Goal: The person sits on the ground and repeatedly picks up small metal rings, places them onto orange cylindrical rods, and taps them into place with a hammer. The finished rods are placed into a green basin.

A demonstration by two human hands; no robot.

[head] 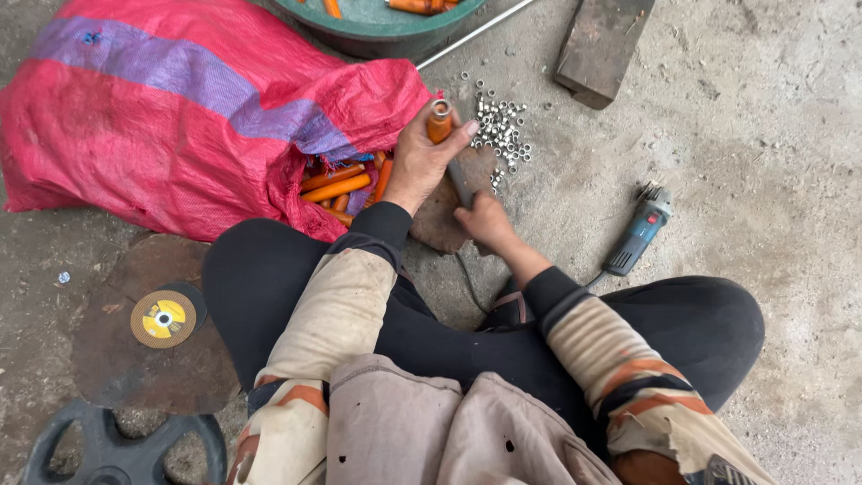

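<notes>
**Orange tube held upright over a stone, tool gripped beside it**

At the far left lies a black spoked wheel (pixel 117 449) at the bottom edge, and just above it a yellow cutting disc (pixel 164 318) on a flat rusty plate (pixel 144 359). A big red woven sack (pixel 180 108) fills the upper left; its open mouth spills orange tubes (pixel 341 187) right against the left forearm, so that side is crowded. The left hand (pixel 422 162) is closed around an orange tube (pixel 439 121), held upright, metal-ringed end up, over a flat brown stone (pixel 444 220). The right hand (pixel 485 220) is clenched on a grey-handled tool (pixel 461 182) whose head is hidden behind the left hand. Just beyond the hands sits a scatter of small metal rings (pixel 500 130). A green basin (pixel 377 22) and a thin metal rod (pixel 471 34) close the top edge. To the right, an angle grinder (pixel 639 232) lies near the right knee, and a dark block (pixel 602 45) lies higher up; bare concrete floor (pixel 772 180) is open beyond.
</notes>
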